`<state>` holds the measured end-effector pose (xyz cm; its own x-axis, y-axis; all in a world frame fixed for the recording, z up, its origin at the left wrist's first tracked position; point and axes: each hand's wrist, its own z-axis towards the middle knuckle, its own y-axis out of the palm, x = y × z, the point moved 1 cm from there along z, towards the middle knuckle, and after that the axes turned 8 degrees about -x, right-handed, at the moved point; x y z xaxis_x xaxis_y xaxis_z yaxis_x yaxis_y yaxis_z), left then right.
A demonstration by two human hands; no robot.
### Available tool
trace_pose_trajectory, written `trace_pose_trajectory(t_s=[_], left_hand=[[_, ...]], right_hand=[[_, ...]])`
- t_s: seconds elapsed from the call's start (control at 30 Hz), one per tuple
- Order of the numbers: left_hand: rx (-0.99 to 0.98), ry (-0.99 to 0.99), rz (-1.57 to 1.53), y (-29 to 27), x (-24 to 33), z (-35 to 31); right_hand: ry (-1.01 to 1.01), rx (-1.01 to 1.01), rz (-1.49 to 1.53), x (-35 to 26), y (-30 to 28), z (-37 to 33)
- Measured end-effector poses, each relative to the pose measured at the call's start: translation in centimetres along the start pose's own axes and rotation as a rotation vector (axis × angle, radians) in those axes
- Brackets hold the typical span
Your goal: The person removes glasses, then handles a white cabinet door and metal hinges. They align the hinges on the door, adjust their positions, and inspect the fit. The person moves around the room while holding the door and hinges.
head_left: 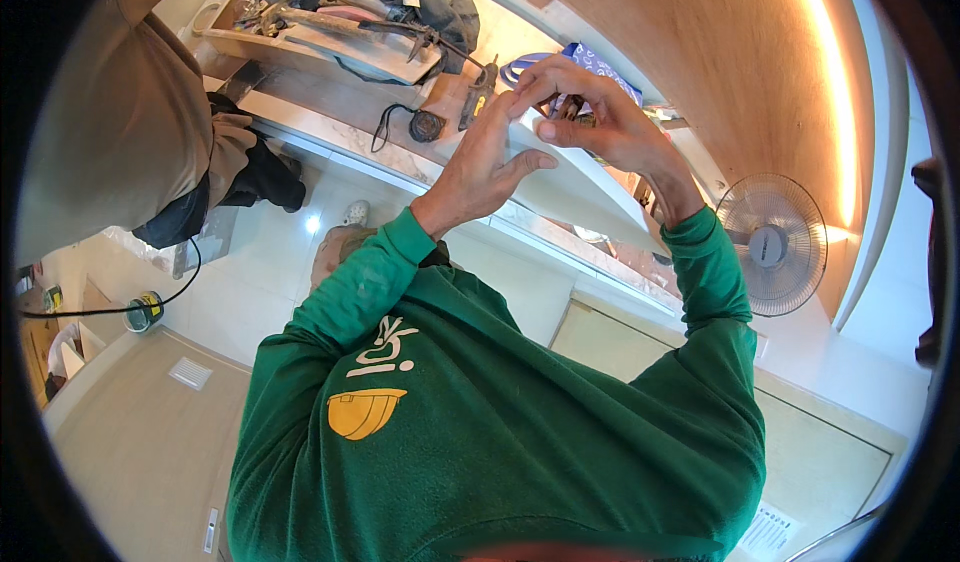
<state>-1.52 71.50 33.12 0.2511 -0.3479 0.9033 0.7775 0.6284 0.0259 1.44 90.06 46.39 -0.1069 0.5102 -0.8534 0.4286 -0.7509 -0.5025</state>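
A white panel (585,197) slants over the counter between my hands, its long edge running toward my right forearm. My left hand (478,174) grips its upper left end, thumb stretched across the near face and fingers reaching up along the end. Arched over the same end is my right hand (615,127), thumb at the top edge and fingertips curled down close to the left fingers. Its grip on the panel is partly hidden. A round black tape measure (426,126) lies on the counter left of my left hand, and a utility tool (478,95) lies beyond it.
A wooden drawer box (290,57) with hand tools and dark cloth sits at the far left. At the right stands a fan (768,246) beside the lit wood wall (720,72). Another person's clothed leg (110,152) is close on the left. A can (144,312) stands lower left.
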Motion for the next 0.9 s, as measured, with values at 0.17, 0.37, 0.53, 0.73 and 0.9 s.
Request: trace_pose_trajectory(t_s=[0.17,0.37,0.53,0.73,0.9], left_hand=[[0.01,0.001,0.058,0.3,0.1,0.0],[0.001,-0.056,0.079,-0.4,0.6,0.1],[-0.015,-0.006,-0.233,-1.7,1.4,0.5],[0.017,-0.124,-0.466,-3.0,2.6,0.2],[0.011,-0.198,-0.419,-3.2,3.6,-0.2]], right_hand=[[0.09,0.093,-0.007,-0.2,1.2,1.1],[0.104,0.366,-0.092,-1.3,1.9,2.5],[0.25,0.579,-0.334,-4.7,2.9,-3.7],[0.421,0.505,-0.555,-3.0,7.2,-7.5],[0.394,0.512,-0.709,-2.7,8.4,-7.7]])
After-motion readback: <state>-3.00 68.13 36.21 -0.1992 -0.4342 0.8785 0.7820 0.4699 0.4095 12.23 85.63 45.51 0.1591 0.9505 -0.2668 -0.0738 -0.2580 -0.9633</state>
